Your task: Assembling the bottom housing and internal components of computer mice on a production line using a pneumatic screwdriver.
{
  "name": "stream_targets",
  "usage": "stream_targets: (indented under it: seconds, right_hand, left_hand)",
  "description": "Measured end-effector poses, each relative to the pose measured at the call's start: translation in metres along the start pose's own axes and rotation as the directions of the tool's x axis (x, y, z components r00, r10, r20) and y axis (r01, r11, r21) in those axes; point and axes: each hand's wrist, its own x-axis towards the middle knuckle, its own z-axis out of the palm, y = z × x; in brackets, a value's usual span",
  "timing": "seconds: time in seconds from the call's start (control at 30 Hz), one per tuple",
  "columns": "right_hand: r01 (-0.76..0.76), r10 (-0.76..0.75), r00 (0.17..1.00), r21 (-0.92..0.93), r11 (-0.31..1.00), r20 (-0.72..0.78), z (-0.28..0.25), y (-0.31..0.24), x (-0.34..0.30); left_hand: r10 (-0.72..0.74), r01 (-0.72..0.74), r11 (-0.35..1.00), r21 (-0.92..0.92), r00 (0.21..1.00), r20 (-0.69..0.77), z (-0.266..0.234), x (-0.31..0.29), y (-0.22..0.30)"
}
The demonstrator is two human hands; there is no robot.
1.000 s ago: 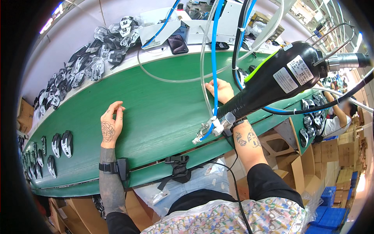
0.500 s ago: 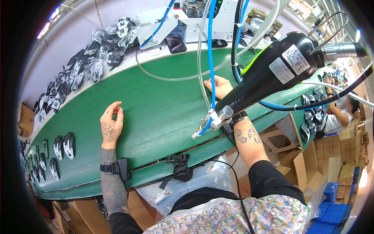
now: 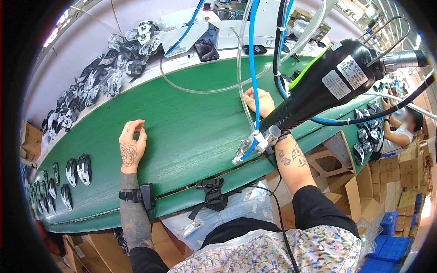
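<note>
Over the green belt table (image 3: 195, 123), my left hand (image 3: 132, 143) is raised with loosely bent fingers. A gap shows between its thumb and forefinger, and I see nothing held. My right hand (image 3: 260, 101) is farther off, right of the middle, its fingers curled in. Hoses and a tool cross in front of that hand, so whether anything is in its fingers is hidden. The tool is a black power screwdriver (image 3: 314, 91) with a green stripe, hanging at a slant over my right wrist. A metal nozzle (image 3: 255, 143) with a blue air hose (image 3: 256, 63) forms its lower end.
Black-and-silver shell parts (image 3: 83, 169) lie on the belt at the left. More parts (image 3: 111, 82) are heaped along the back ledge, near a phone (image 3: 206, 50). At the right, a co-worker (image 3: 397, 134) sits beside more parts (image 3: 364, 132). Cardboard boxes (image 3: 350, 195) and blue crates (image 3: 387, 245) stand below.
The screwdriver and its hoses have swung slightly right. My right hand has moved a little right too. Shell parts at the left sit slightly farther right. My left hand keeps much the same pose.
</note>
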Motion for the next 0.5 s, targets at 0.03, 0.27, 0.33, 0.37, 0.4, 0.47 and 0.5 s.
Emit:
stream_targets:
  seconds: [0.03,0.27,0.33,0.37,0.4,0.47,0.5]
  right_hand:
    - [0.0,0.0,1.0,0.001,1.0,0.0,0.0,-0.001,-0.001]
    - [0.011,-0.011,0.999,-0.003,1.0,-0.036,0.001,0.005,0.0]
    - [0.021,-0.022,0.999,-0.01,1.0,-0.034,0.001,0.007,0.0]
    - [0.101,-0.102,0.995,-0.019,0.995,-0.024,0.001,0.009,0.002]
    - [0.182,-0.182,0.983,-0.025,0.983,-0.012,0.001,0.005,0.001]
    - [0.109,-0.108,0.994,-0.026,0.994,0.03,0.003,-0.005,0.002]
    - [0.028,-0.026,0.998,-0.044,0.999,0.062,0.002,-0.009,0.001]
  left_hand:
    - [0.001,-0.001,1.0,0.001,1.0,0.0,0.0,0.0,0.0]
    - [-0.032,0.032,0.999,-0.001,0.999,0.033,0.001,0.0,0.003]
    - [-0.03,0.03,1.0,-0.001,0.999,0.034,0.001,0.0,0.003]
    - [-0.043,0.043,0.999,-0.001,0.998,0.047,0.0,0.0,0.004]
    - [-0.058,0.058,0.998,0.003,0.997,0.059,-0.001,-0.001,0.003]
    - [-0.076,0.075,0.997,0.019,0.996,0.055,-0.007,-0.003,0.002]
    - [-0.087,0.086,0.996,0.019,0.995,0.055,-0.006,-0.004,0.001]
